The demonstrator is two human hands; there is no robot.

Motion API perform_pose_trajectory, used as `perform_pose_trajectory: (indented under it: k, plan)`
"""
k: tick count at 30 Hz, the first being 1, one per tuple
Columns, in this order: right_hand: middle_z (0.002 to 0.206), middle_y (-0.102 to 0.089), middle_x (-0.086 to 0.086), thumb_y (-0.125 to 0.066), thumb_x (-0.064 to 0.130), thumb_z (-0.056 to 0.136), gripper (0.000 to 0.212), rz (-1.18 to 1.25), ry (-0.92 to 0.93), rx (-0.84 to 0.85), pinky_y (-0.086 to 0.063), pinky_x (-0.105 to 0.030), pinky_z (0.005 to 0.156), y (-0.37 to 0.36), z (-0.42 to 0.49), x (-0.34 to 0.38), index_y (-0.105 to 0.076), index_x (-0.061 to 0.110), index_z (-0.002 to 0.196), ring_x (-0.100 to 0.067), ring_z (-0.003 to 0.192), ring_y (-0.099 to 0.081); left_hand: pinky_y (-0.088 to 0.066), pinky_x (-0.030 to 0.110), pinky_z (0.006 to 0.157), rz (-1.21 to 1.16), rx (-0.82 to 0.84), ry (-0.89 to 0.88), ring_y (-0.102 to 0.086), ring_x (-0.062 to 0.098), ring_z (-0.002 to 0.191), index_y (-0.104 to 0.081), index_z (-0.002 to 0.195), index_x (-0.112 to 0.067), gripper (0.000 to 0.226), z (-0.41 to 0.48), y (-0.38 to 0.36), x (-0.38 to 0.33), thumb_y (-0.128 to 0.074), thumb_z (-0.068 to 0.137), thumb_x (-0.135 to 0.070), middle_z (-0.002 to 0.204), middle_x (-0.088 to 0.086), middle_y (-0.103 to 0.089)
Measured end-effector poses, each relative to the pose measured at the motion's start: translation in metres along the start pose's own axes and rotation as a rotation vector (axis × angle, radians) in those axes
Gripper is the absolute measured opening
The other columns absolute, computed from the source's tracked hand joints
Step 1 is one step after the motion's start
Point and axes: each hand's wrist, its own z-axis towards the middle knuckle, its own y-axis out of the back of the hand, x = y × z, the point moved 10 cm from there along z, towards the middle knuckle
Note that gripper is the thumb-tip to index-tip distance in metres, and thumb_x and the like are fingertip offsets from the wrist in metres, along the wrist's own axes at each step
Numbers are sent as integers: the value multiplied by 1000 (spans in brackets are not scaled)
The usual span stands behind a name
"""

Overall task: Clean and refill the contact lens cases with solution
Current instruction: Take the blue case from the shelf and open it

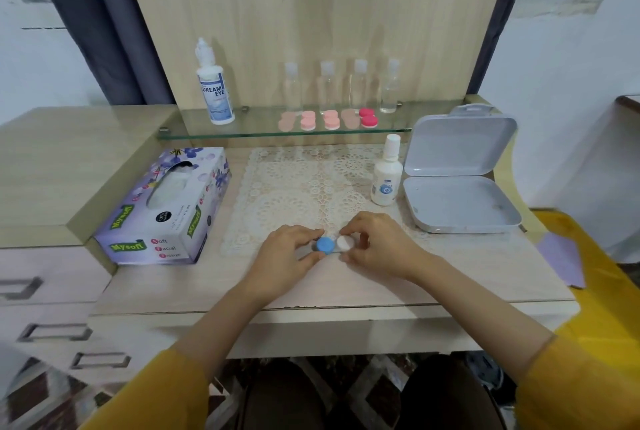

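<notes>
Head view: your left hand (pixel 287 256) pinches the blue round cap (pixel 325 244), your right hand (pixel 377 246) the white cap (pixel 344 243), of a plastic contact lens case (pixel 334 246) at the lace mat's (pixel 294 187) near edge; your fingers hide its base. White tissue (pixel 173 183) fills the purple cardboard box's (pixel 162 232) slot.

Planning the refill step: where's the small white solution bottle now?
Head view, right of centre: the small white bottle stands upright at the right edge of the lace mat, just left of the open grey case.
</notes>
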Motion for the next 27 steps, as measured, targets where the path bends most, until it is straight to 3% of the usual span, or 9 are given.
perform_pose_trajectory:
  k: [7, 18, 21, 24, 27]
  plan:
    - [84, -50, -1, -73, 14, 75, 27, 119, 3, -67, -40, -22, 70, -2, -6, -1, -71, 14, 102, -12, 72, -46, -31, 18, 91, 68, 62, -26, -44, 12, 103, -58, 123, -21, 37, -1, -10, 0, -61, 87, -27, 113, -5, -58]
    - [72, -44, 6, -76, 14, 72, 24, 152, -3, -104, -35, -16, 62, 0, -7, -1, -72, 12, 96, -7, 65, -42, -37, 34, 89, 114, -91, -72, -43, 15, 96, -67, 110, -14, 29, -4, -10, -6, -67, 81, -19, 100, -1, -60]
    - [75, -47, 0, -76, 14, 72, 24, 146, 1, -104, -37, -20, 64, 1, -7, -1, -72, 11, 96, -12, 68, -45, -39, 32, 86, 108, -143, -49, -41, 11, 92, -71, 102, -15, 28, -5, -5, -5, -72, 77, -27, 93, -3, -61]
    - [72, -44, 5, -76, 15, 72, 24, 158, 4, -105, -33, -11, 61, 1, -8, 0, -72, 11, 95, -5, 66, -42, -37, 24, 84, 74, -153, 53, -43, 8, 92, -72, 95, -22, 31, -3, 0, 4, -74, 71, -41, 91, -10, -60]
    - [71, -43, 8, -76, 16, 73, 23, 173, -1, -109, -32, -9, 60, 1, -9, -1, -72, 12, 95, -2, 65, -41, -35, 22, 91, -23, -49, 60, -45, 7, 97, -66, 112, -22, 39, -2, -5, 7, -71, 76, -35, 100, -10, -57]
